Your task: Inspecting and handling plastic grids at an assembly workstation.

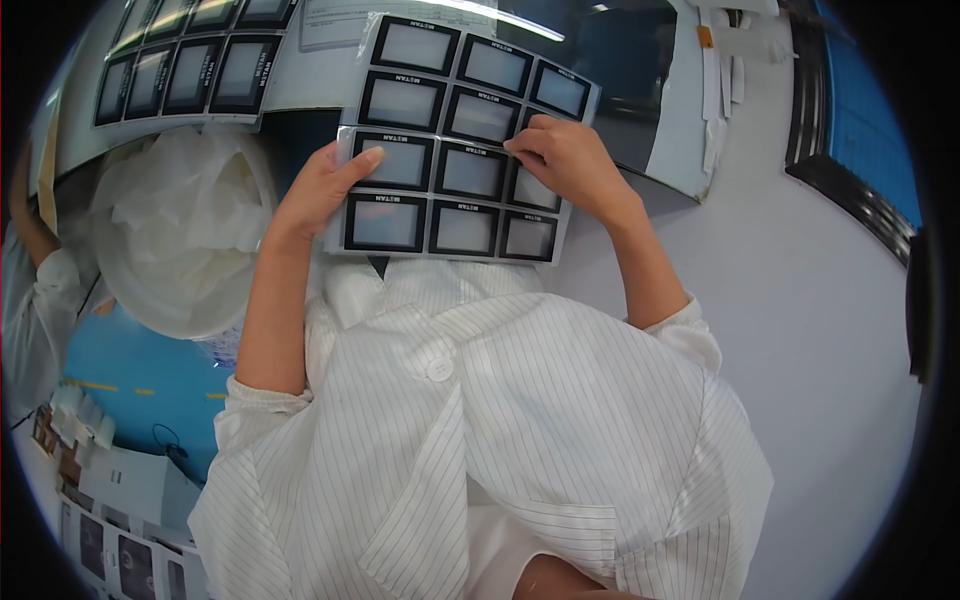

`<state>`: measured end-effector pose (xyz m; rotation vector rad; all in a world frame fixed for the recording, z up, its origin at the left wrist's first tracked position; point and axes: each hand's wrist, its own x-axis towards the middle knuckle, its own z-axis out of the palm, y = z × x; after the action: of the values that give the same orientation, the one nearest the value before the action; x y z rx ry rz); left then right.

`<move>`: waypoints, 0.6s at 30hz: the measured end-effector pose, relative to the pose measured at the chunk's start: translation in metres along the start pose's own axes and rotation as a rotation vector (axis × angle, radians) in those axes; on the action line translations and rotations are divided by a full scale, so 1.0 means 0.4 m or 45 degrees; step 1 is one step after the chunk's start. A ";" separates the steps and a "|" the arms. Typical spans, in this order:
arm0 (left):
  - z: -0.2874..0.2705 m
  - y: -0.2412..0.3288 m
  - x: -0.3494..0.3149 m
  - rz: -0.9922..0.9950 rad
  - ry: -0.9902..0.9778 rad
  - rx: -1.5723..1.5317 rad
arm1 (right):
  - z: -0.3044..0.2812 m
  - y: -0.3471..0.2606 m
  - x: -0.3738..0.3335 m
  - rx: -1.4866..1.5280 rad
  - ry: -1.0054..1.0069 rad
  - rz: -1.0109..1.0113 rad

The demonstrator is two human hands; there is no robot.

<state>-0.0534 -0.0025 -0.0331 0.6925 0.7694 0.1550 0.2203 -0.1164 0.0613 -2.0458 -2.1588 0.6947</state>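
Note:
A clear sheet bearing rows of black-framed rectangular panels with translucent middles lies before me, its near end reaching over the table edge. My left hand grips its left edge, thumb on top of a panel and the other fingers out of sight beneath. Over the right part of the sheet, my right hand is closed in a pinch, fingertips at the corner between panels. What the pinch holds, if anything, is too small to make out. A thin bright line crosses the sheet from the left thumb's side toward these fingertips.
On the table to the left lies another sheet of black-framed panels. Below it stands a round white bin with crumpled pale film. A dark glossy surface lies behind the sheet. Another person's arm shows at far left.

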 end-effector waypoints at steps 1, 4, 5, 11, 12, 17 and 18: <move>0.001 0.003 -0.001 -0.007 0.008 0.007 | 0.002 0.001 -0.002 0.002 0.001 0.005; -0.008 -0.001 0.002 -0.020 0.007 0.012 | 0.008 0.005 -0.007 -0.007 -0.007 0.016; -0.011 -0.003 0.002 -0.025 -0.002 0.009 | 0.008 0.005 -0.009 -0.011 -0.003 0.015; -0.004 0.012 -0.006 -0.082 -0.009 -0.030 | 0.020 0.008 -0.025 0.035 0.038 0.035; -0.005 0.011 -0.005 -0.086 -0.014 -0.030 | 0.021 0.009 -0.025 0.045 0.069 0.017; -0.002 0.013 -0.001 0.044 -0.020 0.153 | 0.011 -0.011 -0.014 -0.019 0.036 0.057; -0.004 0.010 -0.002 0.041 -0.022 0.154 | 0.010 -0.017 -0.013 -0.022 0.015 0.084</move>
<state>-0.0547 0.0012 -0.0309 0.8205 0.7557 0.1325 0.2133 -0.1226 0.0617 -2.1326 -2.1075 0.6711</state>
